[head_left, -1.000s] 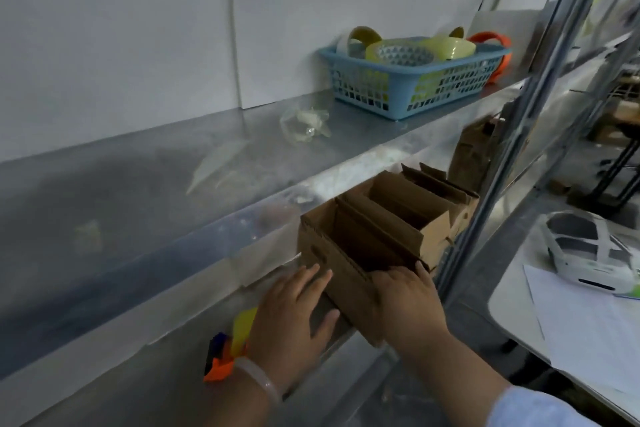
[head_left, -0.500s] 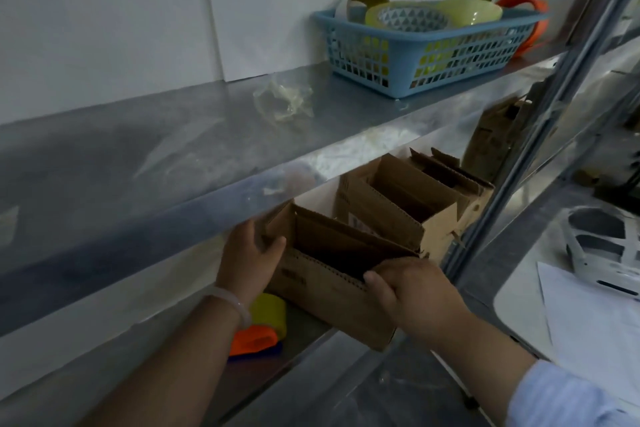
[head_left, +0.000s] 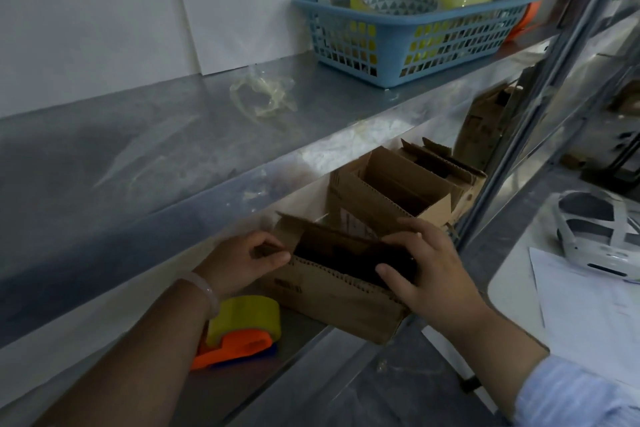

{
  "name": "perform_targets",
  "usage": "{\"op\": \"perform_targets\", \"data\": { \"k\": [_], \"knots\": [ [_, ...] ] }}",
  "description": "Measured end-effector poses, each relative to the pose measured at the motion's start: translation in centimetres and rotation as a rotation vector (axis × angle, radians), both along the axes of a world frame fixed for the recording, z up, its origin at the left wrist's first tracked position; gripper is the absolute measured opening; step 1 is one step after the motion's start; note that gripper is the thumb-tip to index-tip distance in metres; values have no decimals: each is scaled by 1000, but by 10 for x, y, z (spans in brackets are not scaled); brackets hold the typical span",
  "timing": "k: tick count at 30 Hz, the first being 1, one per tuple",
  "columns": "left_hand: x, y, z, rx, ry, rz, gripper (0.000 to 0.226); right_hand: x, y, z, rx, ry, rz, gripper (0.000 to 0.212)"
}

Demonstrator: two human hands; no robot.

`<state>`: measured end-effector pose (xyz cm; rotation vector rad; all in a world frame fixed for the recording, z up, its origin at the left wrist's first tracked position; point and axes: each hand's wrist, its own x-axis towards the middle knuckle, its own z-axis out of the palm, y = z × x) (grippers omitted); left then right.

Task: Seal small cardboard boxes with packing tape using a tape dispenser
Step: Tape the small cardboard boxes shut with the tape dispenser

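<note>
Brushed steel upper shelf (head_left: 138, 156) is pretty scuffed, with a crumpled wad of clear tape (head_left: 263, 94) lying on it. On the lower shelf sits the tape dispenser (head_left: 239, 336), orange plastic body with a fat yellowish roll, just under the left wrist. Left hand (head_left: 242, 262) pinches the end flap of the open cardboard box (head_left: 332, 298), which has corrugated, zigzag-cut edges and sticks out over the lower shelf's front lip. Right hand (head_left: 426, 274) has its fingers curled over the other end. More open boxes (head_left: 388, 194) sit behind it, and a blue plastic lattice basket (head_left: 398, 35) of tape rolls is up top.
</note>
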<state>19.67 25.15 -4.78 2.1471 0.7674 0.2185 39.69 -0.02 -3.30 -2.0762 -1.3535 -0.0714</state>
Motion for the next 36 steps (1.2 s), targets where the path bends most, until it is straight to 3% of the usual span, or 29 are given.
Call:
{"op": "perform_targets", "data": {
  "k": [2,7,16,20,21,24,27,30,33,36],
  "knots": [
    [2,2,3,-8,32,-31,43,-8,-18,-12,117,-50,-65,40],
    [-3,7,4,-84,36,-112,16,-26,-40,-37,32,106,-57,53],
    [-2,6,7,-55,64,-150,29,-21,-33,-37,-53,83,-54,54],
    [17,7,16,172,142,-142,25,-17,-30,-34,-23,85,-54,49],
    [22,7,17,212,136,-182,27,-17,-30,-33,-18,82,-57,49],
    [31,8,21,281,206,-324,66,-17,-32,-32,-33,115,-50,61],
    [38,9,24,328,283,-378,78,-17,-34,-36,-98,97,14,62],
    [40,11,22,276,239,-383,74,-14,-26,-40,-195,62,41,39],
    [31,13,14,98,63,-281,70,-12,-14,-39,-174,142,-81,30],
    [22,14,-1,91,-63,-54,63,-8,-9,-36,-118,254,-133,50]
  ]
}}
